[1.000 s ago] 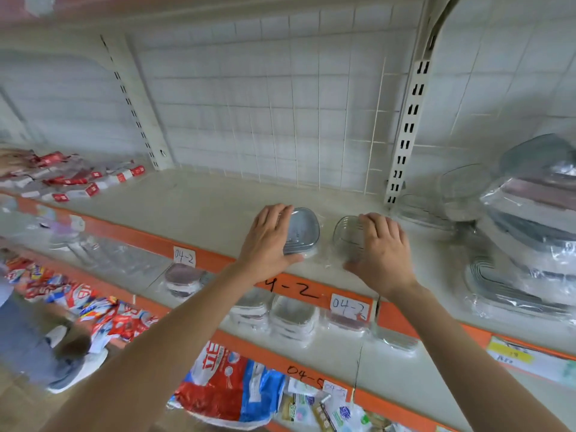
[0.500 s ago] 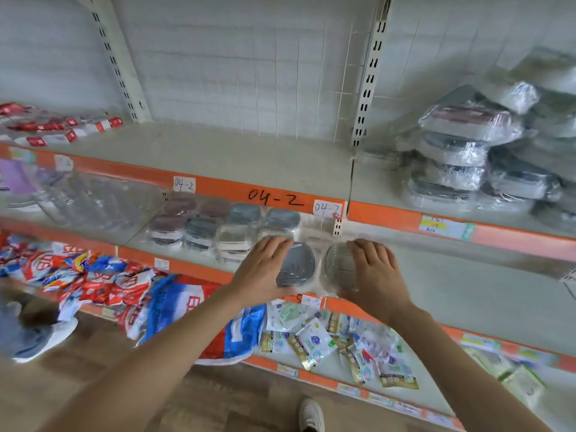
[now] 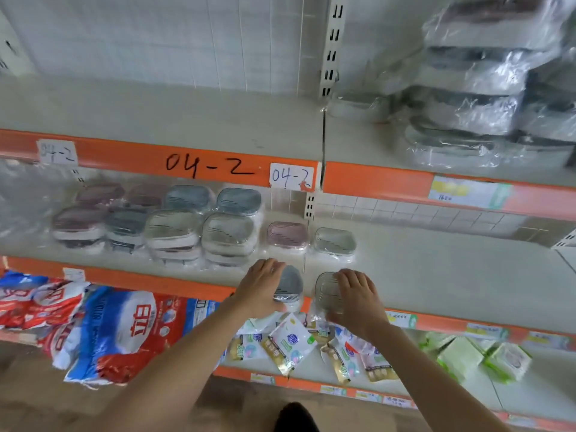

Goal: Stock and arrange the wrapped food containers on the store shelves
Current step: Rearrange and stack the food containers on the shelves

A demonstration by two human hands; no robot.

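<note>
My left hand [image 3: 260, 288] grips a wrapped container with a grey-blue lid [image 3: 291, 283] at the front edge of the middle shelf [image 3: 436, 275]. Beside it, my right hand [image 3: 358, 299] holds a wrapped clear container [image 3: 324, 289] at the same edge. Just behind them on the shelf stand a pink-lidded container [image 3: 286, 235] and a pale green one [image 3: 335, 241]. Left of those, several wrapped containers [image 3: 174, 226] sit stacked in rows.
The upper shelf [image 3: 187, 120] carries an orange strip marked 04-2, with a pile of large wrapped containers [image 3: 480, 88] at its right. Below lie red and blue bags [image 3: 118, 332], small sachets [image 3: 290, 344] and green packs [image 3: 467, 357]. Bare shelf extends right of my hands.
Both hands have carried the two containers down from the upper shelf to the front edge of the middle shelf. The view has tilted down with them.
</note>
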